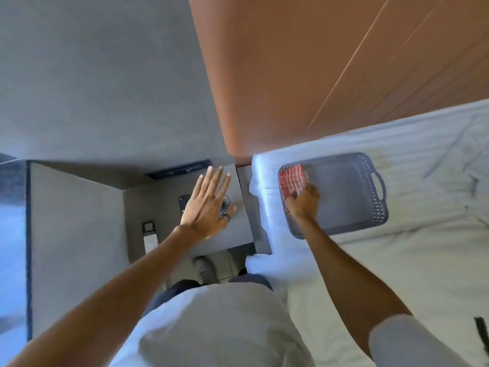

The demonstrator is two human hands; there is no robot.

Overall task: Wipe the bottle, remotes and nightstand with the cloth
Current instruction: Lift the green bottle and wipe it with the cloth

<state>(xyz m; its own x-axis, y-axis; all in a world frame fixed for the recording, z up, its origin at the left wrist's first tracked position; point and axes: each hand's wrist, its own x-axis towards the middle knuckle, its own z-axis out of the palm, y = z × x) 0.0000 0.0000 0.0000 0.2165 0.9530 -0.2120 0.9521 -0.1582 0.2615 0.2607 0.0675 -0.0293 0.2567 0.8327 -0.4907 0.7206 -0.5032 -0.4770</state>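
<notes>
Your left hand (207, 201) is spread wide and flat over the nightstand (238, 229), and your right hand (304, 201) grabs the red and white cloth (292, 178) in the gray tray (349, 192)

The nightstand (243, 226) sat boxed in: a wall panel along its left edge, the wall behind, the bed (397, 260) against its right edge. Two remotes (149, 235) lay near its left edge, another dark one (183, 203) toward the middle. The tray (375, 200) on the bed was bare right of the cloth (292, 181).
</notes>
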